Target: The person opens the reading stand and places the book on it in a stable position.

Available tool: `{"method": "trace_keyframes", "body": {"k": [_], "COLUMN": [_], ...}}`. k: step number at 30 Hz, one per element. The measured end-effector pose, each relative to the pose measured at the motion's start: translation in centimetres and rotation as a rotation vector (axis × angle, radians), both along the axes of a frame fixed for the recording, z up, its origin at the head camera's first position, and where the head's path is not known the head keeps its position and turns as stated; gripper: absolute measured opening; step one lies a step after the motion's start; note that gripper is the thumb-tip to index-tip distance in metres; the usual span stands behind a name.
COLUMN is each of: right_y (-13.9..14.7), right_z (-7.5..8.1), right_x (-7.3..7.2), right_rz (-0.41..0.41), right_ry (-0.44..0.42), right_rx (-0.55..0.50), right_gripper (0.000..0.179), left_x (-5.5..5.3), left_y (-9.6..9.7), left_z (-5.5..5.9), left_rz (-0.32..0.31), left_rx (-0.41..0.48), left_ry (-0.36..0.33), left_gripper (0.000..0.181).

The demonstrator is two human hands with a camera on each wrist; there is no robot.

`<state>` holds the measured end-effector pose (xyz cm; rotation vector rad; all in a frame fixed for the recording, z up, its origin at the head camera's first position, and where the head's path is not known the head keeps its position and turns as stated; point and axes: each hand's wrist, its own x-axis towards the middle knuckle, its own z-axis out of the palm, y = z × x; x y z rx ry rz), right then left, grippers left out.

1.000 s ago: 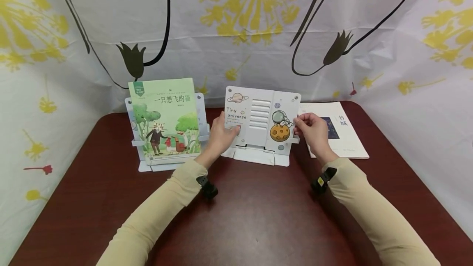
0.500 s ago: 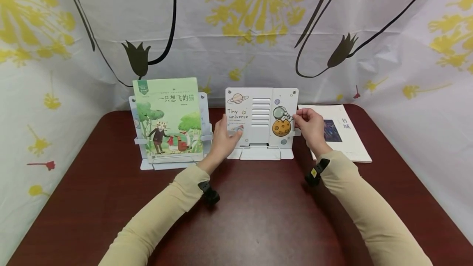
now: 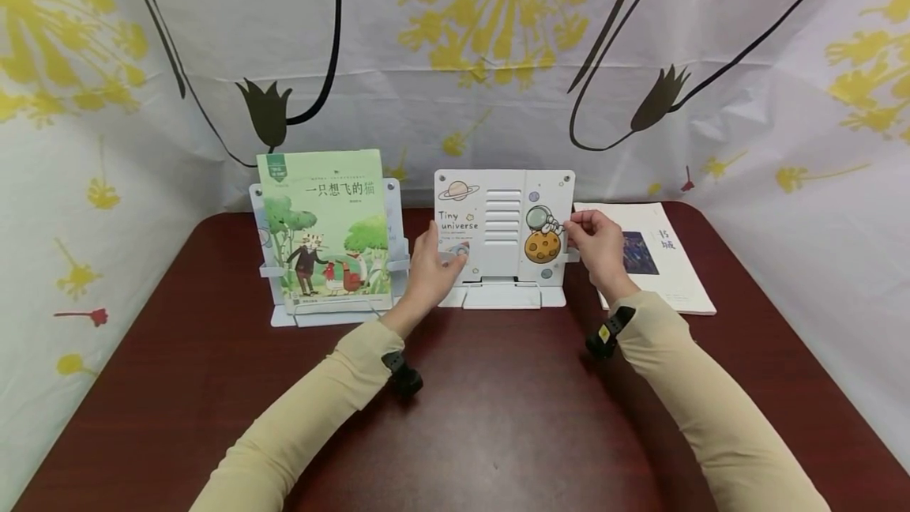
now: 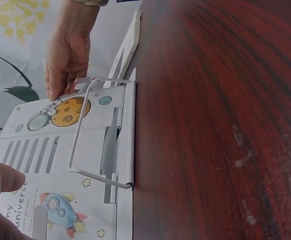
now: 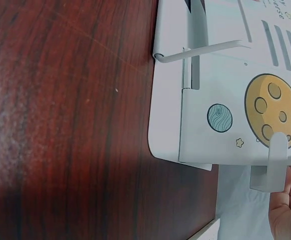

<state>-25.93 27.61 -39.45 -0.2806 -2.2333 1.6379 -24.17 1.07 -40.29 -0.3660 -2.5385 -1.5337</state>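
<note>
A white metal book stand (image 3: 498, 263) with a printed astronaut, planet and "Tiny universe" lettering stands upright on the table. My left hand (image 3: 429, 271) holds its left edge, thumb on the front face; the other fingers are partly hidden. At the opposite edge, my right hand (image 3: 599, 251) pinches the plate between thumb and fingers beside the astronaut. The left wrist view shows the stand's wire page holder (image 4: 75, 145) folded out in front, with the left thumb (image 4: 10, 180) against the plate. In the right wrist view a side clip (image 5: 277, 162) juts out next to the right hand (image 5: 290, 212).
To the left, a green picture book (image 3: 330, 231) leans on a second stand (image 3: 268, 291). A white book (image 3: 668, 259) with a dark blue picture lies flat behind my right hand. The dark red table (image 3: 498, 409) meets a patterned white curtain (image 3: 441, 125) at the back.
The stand has turned slightly, its right side moving back so that it faces me squarely. Both hands have kept hold of its edges; over the last half second almost nothing moves.
</note>
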Motion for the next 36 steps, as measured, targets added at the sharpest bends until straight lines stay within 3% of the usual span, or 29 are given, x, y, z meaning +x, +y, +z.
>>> {"method": "trace_keyframes", "body": {"k": [18, 23, 27, 30, 33, 34, 36], "right_y": [0.2, 0.5, 2.3, 5.0, 8.3, 9.4, 11.3], "right_z": [-0.2, 0.2, 0.8, 1.0, 0.7, 0.5, 0.1], "right_x": [0.0, 0.2, 0.8, 1.4, 2.3, 2.7, 3.3], "right_rz": [-0.012, 0.034, 0.042, -0.009, -0.091, -0.119, -0.174], "right_ry": [-0.002, 0.011, 0.037, 0.042, -0.017, -0.048, -0.124], "right_rx": [0.015, -0.014, -0.019, 0.051, 0.172, 0.224, 0.339], "right_gripper": [0.018, 0.023, 0.027, 0.028, 0.03, 0.031, 0.032], "left_x": [0.2, 0.2, 0.4, 0.8, 1.8, 2.3, 3.3], "left_y": [-0.1, 0.0, 0.2, 0.7, 1.7, 2.2, 3.4], "left_z": [-0.4, -0.5, -0.3, 0.0, 0.7, 0.9, 1.2], "left_rz": [-0.028, -0.021, -0.003, -0.002, -0.067, -0.113, -0.217], "left_rx": [0.0, 0.023, 0.061, 0.117, 0.179, 0.211, 0.264], "left_ry": [0.01, 0.01, 0.079, 0.22, 0.345, 0.358, 0.319], "left_gripper": [0.078, 0.079, 0.077, 0.072, 0.067, 0.065, 0.062]}}
